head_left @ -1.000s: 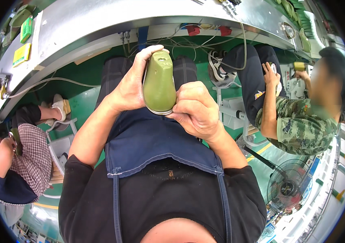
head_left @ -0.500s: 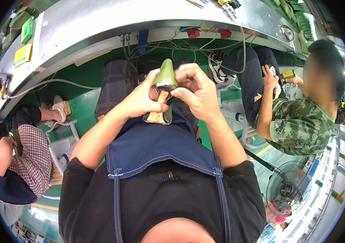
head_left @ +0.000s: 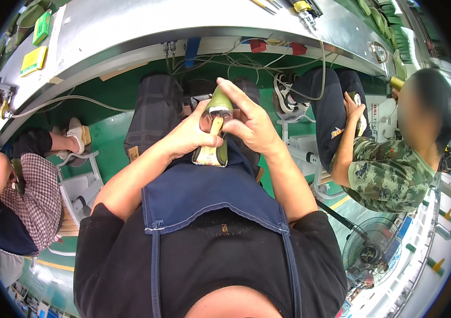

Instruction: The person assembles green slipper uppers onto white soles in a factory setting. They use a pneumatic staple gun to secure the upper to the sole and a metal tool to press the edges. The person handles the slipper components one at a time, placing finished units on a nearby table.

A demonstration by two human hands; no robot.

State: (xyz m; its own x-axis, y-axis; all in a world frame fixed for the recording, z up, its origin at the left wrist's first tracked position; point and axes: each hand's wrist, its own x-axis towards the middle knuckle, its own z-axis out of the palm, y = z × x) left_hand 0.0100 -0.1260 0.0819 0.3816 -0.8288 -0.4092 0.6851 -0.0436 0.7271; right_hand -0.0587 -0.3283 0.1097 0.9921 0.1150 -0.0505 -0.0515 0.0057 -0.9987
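Over my lap, a green shoe last (head_left: pixel 219 99) points its tip away from me. A pale edge and a dark gap cross its middle, a narrow tan strip (head_left: pixel 217 125) runs down from there, and a pale printed patch (head_left: pixel 209 156) covers the near end. My left hand (head_left: pixel 196 130) is closed round its left side, thumb pressed across the lower end of the strip. Along the right side lies my right hand (head_left: pixel 249 119), its fingers stretched toward the tip and its thumb close to the gap. Its palm side is hidden.
Ahead runs a metal workbench (head_left: pixel 130 26) with a yellow box (head_left: pixel 33 61), a green box (head_left: pixel 41 27) and air tools (head_left: pixel 2 100). Cables (head_left: pixel 236 61) hang beneath. One co-worker (head_left: pixel 387 169) sits at right, another (head_left: pixel 29 206) at left. A fan (head_left: pixel 371 254) stands behind right.
My right hand's fingers have straightened along the last's tip, from a curled position. The view has shifted slightly. The right co-worker's yellow-ended tool has moved up toward the bench.
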